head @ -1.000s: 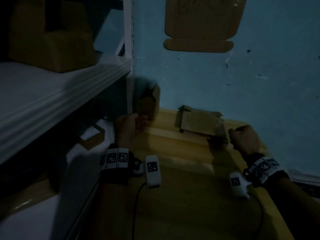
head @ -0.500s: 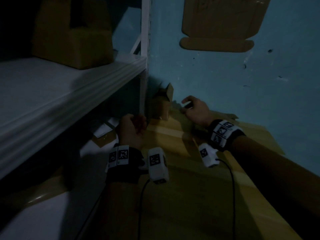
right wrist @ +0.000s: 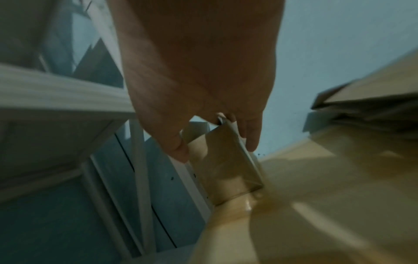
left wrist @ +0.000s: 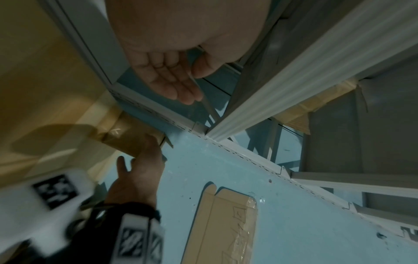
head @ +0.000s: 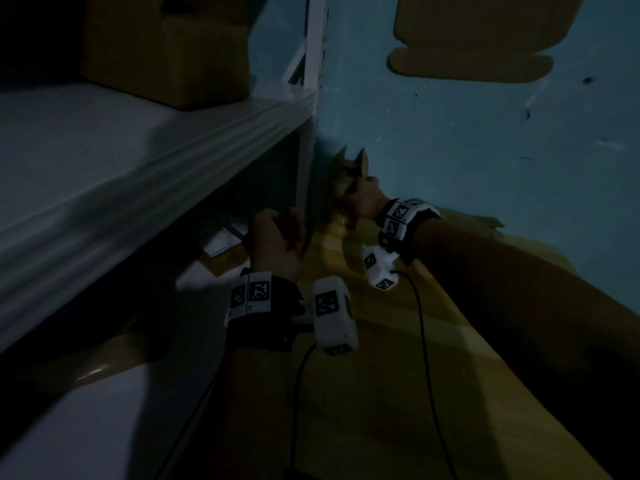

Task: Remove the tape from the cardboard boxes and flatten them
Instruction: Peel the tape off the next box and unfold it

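Note:
A small open-topped cardboard box stands upright in the corner where the wooden table meets the white shelf post and the blue wall. My right hand grips its upper part. In the right wrist view the thumb is on one side of the box and the fingers curl over its top edge. My left hand hovers by the post, a little left of the box. Its fingers are relaxed and hold nothing. A pile of flattened cardboard lies against the wall, behind my right forearm.
A white shelf unit fills the left side, with a large cardboard box on its upper shelf and smaller boxes on the lower one. A flattened carton hangs on the blue wall. The wooden table stretches toward me.
My right hand has left the flattened pile, swung left across the table and taken hold of the small box in the corner. My left hand has stayed by the shelf post.

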